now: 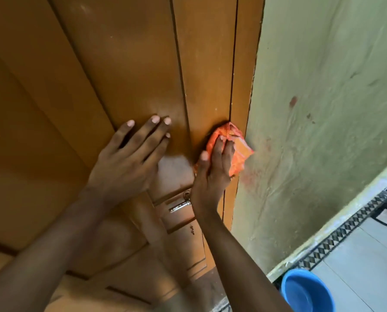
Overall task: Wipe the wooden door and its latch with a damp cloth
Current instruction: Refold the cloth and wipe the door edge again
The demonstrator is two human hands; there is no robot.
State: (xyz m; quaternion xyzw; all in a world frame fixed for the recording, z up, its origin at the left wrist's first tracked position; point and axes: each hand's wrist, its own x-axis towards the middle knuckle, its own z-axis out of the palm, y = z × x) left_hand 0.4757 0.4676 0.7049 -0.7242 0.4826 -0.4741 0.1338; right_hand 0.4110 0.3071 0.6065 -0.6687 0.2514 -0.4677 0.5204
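The brown wooden door (125,64) fills the left and middle of the view. My right hand (212,174) presses an orange cloth (233,147) against the door's right edge, beside the frame. My left hand (129,158) lies flat on the door panel with fingers spread, holding nothing. The metal latch (181,206) sits just below and between my hands, partly hidden by my right wrist.
A pale green wall (323,109) with reddish smudges stands right of the door frame. A blue basin (305,291) rests on the tiled floor at the lower right, near a patterned tile border (345,230).
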